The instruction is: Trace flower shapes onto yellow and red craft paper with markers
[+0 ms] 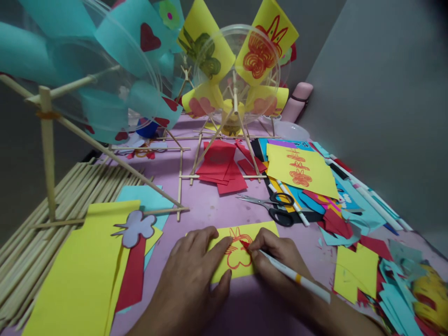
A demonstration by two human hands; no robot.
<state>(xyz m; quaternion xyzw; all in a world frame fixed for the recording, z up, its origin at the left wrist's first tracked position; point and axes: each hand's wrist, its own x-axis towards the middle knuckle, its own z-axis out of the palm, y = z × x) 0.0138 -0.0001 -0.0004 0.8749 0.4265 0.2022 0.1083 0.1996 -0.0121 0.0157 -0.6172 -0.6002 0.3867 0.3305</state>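
A small yellow paper (264, 232) lies on the pink tabletop, bearing a red butterfly outline with looping strokes in its upper wings. Spread flat on the paper's left part is my left hand (196, 270), its fingers open and pressing it down. My right hand (280, 256) pinches a white felt-tip marker (301, 277) whose red tip touches the drawing near the upper right wing. Just beyond the paper lie black-handled scissors (269, 205), blades pointing left. A grey butterfly cutout (136, 228) rests to the left on yellow sheets (80, 275).
Stick-framed wheels with yellow flaps (206, 42) and blue flaps (129, 37) stand at the back and left. Wooden sticks (35, 252) lie far left. Red papers (219, 163), a yellow sheet with butterflies (315, 170), markers (376, 205) and scraps (357, 270) spread around. A pink bottle (297, 102) stands behind.
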